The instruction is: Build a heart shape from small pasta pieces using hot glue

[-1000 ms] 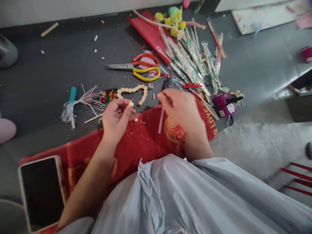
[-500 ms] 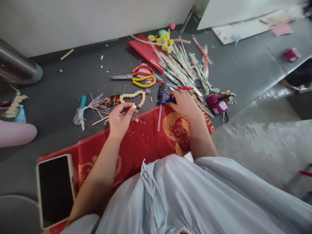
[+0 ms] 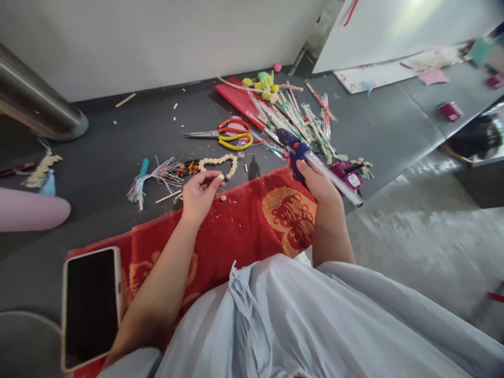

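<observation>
Between the thumb and fingers of my left hand is a small cream flower-shaped piece. My right hand is wrapped round the handle of a blue glue gun, raised off the table, nozzle pointing up and left. A clear glue stick runs out of its back end toward the lower right. Just beyond my left hand lies a curved strand of cream pieces, joined to a dark patterned band and white tassel threads. One loose cream piece rests on the red towel.
Scissors with red and yellow handles lie behind the strand. Wrapped chopsticks are piled on a red sheet. A purple box sits at the right edge, and a phone lies at lower left. A metal post stands left.
My right hand has lifted the glue gun off the table and tilted it, so its glue stick now points to the lower right. My left hand still pinches the cream piece.
</observation>
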`<state>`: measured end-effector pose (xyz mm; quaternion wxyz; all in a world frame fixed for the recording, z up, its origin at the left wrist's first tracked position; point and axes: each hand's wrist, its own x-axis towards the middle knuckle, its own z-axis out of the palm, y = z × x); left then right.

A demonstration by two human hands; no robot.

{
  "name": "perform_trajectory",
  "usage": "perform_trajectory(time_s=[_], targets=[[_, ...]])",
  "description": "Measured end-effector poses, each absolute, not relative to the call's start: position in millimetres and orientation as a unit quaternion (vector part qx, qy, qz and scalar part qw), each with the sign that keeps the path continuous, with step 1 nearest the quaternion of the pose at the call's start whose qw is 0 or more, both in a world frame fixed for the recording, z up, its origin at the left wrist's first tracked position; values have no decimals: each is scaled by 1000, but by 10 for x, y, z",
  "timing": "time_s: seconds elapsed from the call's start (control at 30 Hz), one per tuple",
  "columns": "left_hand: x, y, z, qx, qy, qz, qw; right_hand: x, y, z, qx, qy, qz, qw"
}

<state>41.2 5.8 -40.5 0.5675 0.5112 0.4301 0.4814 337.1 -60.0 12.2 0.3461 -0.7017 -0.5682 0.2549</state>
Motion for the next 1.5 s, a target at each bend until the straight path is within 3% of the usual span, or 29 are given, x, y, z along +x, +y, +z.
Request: perform_trajectory(time_s=[0.1, 0.2, 0.57, 1.5], targets=[[422, 48, -390, 485, 416, 504, 581, 3194, -672, 132, -636, -493, 383, 453], [427, 51, -387, 460, 397, 529, 593, 2993, -741, 150, -607, -456, 428, 490], [420, 39, -360, 468, 360, 554, 587, 2618, -782, 286, -541, -476, 548, 426], [409, 21, -355, 526, 342, 554, 547, 2678, -782, 297, -546, -506, 546, 384]])
